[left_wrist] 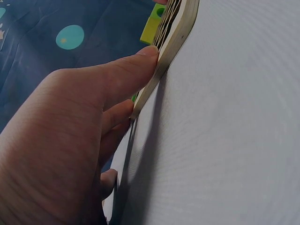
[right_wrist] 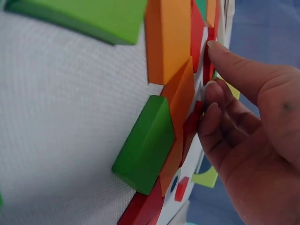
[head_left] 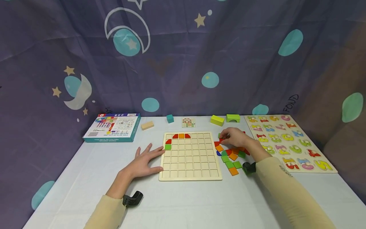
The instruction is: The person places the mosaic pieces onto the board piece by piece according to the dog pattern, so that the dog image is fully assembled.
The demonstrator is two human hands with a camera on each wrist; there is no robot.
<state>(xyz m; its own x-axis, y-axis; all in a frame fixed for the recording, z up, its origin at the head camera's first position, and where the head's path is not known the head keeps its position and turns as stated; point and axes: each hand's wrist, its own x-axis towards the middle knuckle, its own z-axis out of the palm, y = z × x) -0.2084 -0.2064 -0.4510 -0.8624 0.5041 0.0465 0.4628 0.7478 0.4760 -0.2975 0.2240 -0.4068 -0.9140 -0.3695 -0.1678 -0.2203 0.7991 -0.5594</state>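
Note:
A wooden grid board lies on the table with red and orange pieces in its top row, a red piece below them at the left, and a green square under that. My left hand rests at the board's left edge, fingers spread, its thumb touching the rim. Over the loose coloured tiles right of the board, my right hand pinches a red tile between thumb and fingertips. That tile's full shape is hidden. Around it lie green squares, orange squares and more red pieces.
At the back stand a teal cube, a plain wooden block, a yellow block and a green arch, with a small pattern card. A box lies at left, a number puzzle at right.

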